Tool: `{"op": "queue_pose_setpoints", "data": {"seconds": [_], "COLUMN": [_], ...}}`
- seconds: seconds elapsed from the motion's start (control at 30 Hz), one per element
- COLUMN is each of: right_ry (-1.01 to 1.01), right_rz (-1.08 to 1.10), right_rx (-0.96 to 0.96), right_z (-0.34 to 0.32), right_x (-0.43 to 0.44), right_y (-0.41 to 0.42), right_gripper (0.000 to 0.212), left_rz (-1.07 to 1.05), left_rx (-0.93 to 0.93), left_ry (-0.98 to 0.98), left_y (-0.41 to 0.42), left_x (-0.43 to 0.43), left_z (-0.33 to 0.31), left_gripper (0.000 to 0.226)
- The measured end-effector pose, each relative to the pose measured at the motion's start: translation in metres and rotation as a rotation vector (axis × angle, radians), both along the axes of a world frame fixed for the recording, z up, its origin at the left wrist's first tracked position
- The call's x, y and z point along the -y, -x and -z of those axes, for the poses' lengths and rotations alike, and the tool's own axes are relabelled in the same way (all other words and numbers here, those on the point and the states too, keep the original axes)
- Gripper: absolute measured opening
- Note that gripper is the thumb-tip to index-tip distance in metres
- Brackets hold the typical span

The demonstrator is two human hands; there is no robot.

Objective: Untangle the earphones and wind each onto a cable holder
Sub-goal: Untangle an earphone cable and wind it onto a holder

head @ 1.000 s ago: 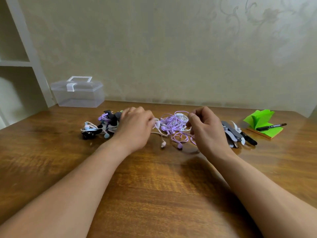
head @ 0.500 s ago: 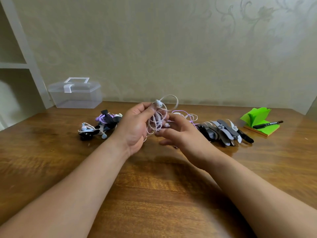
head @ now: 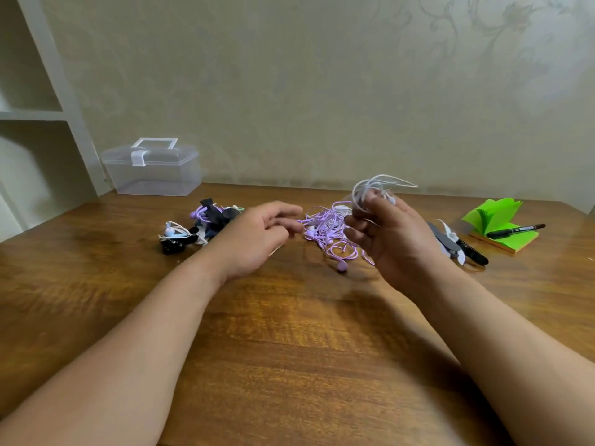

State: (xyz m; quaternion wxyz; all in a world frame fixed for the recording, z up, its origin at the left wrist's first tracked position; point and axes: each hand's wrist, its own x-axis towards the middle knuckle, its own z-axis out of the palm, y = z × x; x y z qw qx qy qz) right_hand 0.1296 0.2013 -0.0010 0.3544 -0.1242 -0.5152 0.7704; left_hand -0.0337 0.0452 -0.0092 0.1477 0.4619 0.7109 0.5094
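Note:
My right hand (head: 391, 239) is raised above the table and grips a bunched white earphone (head: 375, 188), whose loops stick out above my fingers. Beneath and left of it a tangle of purple earphones (head: 328, 231) lies on the wooden table. My left hand (head: 257, 236) hovers just left of that tangle with relaxed fingers, holding nothing. Several grey and black cable holders (head: 450, 244) lie to the right, partly hidden behind my right hand. Wound earphones on holders (head: 199, 228) sit in a pile at the left.
A clear plastic box (head: 151, 167) with a handle stands at the back left by a white shelf (head: 35, 114). A green sticky-note pad (head: 497, 225) with a black marker (head: 515, 230) on it lies at the right. Bare wooden table (head: 289, 349) stretches toward me.
The white earphone passed from my left hand to my right, which lifted it up and to the right. My left hand let go and dropped toward the table.

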Motion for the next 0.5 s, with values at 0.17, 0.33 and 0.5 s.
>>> {"op": "queue_pose_setpoints", "data": {"seconds": [0.17, 0.33, 0.5], "right_ry": [0.118, 0.131, 0.135], "right_rz": [-0.045, -0.017, -0.013], "right_rx": [-0.034, -0.153, -0.170], "right_z": [0.000, -0.013, -0.016], "right_x": [-0.007, -0.015, -0.015], "right_y": [-0.003, -0.013, -0.020], "right_gripper": [0.013, 0.025, 0.032], "left_rz": [-0.063, -0.192, -0.044], "left_rx": [-0.119, 0.088, -0.292], "left_ry": [-0.015, -0.352, 0.012], "left_y": [0.009, 0.016, 0.014], "left_x": [-0.002, 0.002, 0.005], "left_z": [0.012, 0.002, 0.013], "left_gripper": [0.055, 0.046, 0.059]}}
